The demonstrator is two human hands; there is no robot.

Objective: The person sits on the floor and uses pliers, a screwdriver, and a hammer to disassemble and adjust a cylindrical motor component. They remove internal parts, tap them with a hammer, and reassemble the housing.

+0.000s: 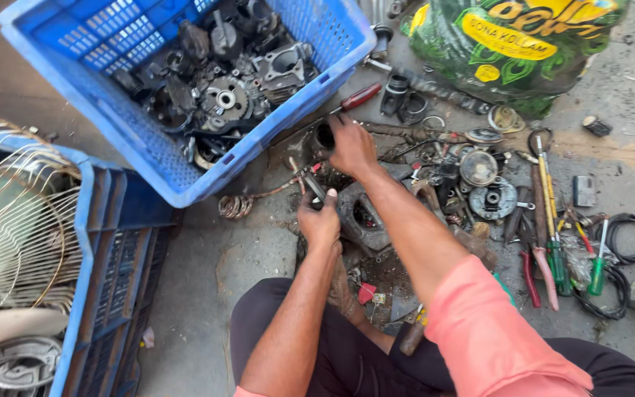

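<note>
Head view: the right hand (352, 145) is reaching forward, its fingers curling down over a dark cylinder (323, 137) on the floor (207, 257), gripping it just below the blue crate (148, 158). The left hand (319, 220) is sitting nearer the body, fingers closing around a slim metal tool (310, 184) whose tip is sticking out beyond them. A grey casting (365, 213) is lying just right of the left fingers; screwdrivers (553, 220) are lying well apart to the right.
</note>
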